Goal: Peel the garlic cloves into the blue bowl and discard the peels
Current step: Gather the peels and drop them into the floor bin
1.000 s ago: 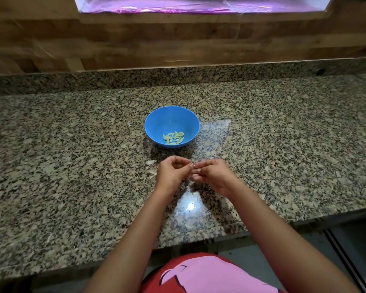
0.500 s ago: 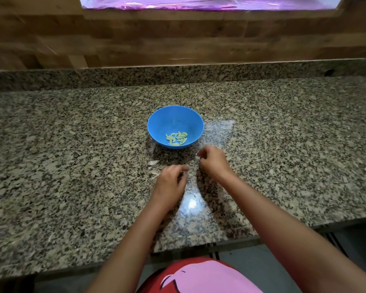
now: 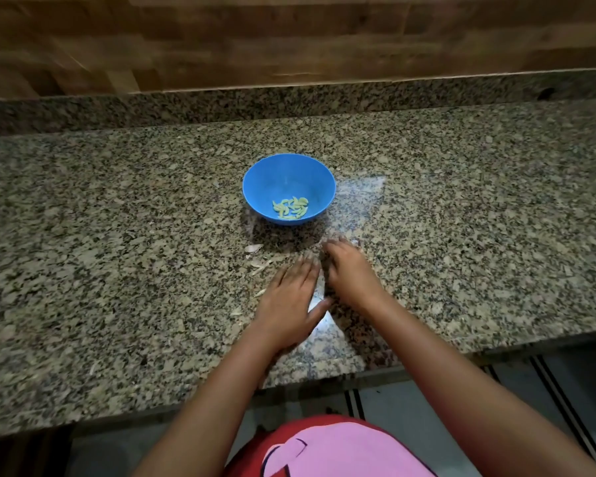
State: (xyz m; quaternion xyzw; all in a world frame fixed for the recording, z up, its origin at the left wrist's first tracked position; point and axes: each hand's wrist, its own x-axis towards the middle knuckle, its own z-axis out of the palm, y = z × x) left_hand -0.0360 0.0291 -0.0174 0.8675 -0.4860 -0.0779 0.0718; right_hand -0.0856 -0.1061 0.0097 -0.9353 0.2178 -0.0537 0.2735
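A blue bowl [image 3: 288, 177] stands on the granite counter with several peeled pale-green garlic cloves [image 3: 290, 207] at its bottom. Thin pale garlic peels [image 3: 253, 248] lie scattered on the counter just in front and to the left of the bowl. My left hand [image 3: 288, 302] lies flat on the counter, fingers straight and together, beside the peels. My right hand [image 3: 350, 270] is right next to it, palm down, blurred, fingers pointing toward the bowl; nothing is visibly held in either hand.
The granite counter [image 3: 117, 235] runs the full width, with a raised granite ledge and wooden wall behind. Its front edge [image 3: 427, 364] lies close below my wrists. Striped floor shows beneath.
Both hands dropped from a pinching pose above the counter to lie flat on it. The left hand's fingers straightened, and the right hand came back beside it.
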